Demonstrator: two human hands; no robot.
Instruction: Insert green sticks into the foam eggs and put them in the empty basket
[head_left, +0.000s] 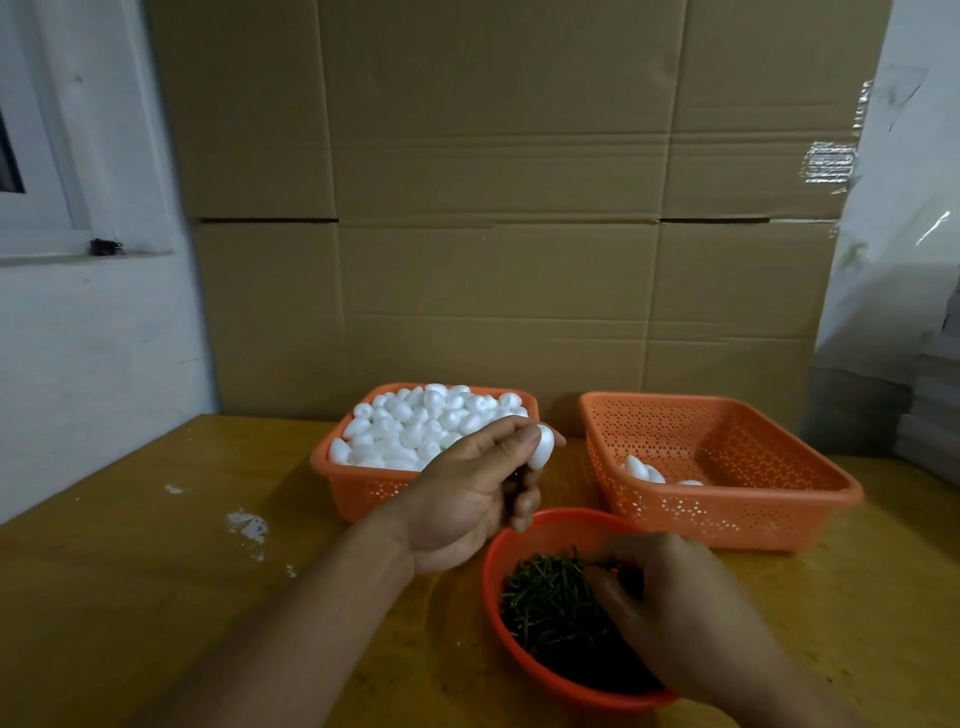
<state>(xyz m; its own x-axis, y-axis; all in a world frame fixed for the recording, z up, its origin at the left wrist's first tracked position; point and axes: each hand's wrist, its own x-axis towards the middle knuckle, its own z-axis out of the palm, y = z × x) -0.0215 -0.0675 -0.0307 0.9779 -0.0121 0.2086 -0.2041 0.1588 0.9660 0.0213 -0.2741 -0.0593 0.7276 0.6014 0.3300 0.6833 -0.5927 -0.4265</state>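
Observation:
My left hand (467, 499) holds a white foam egg (543, 447) between thumb and fingertips, raised above the table in front of the left orange basket (358, 488). That basket is heaped with white foam eggs (421, 426). My right hand (670, 608) reaches into the round red bowl (491, 597), its curled fingertips down among the green sticks (550, 603); whether it pinches a stick is hidden. The right orange basket (727, 509) holds a few foam eggs (644, 470) at its near left corner.
A yellow wooden table (156, 597) carries white foam crumbs (249, 525) at the left. Stacked cardboard boxes (498, 234) stand as a wall right behind the baskets. A white wall and window sill are at the left, grey stacked sheets (935, 415) at the right.

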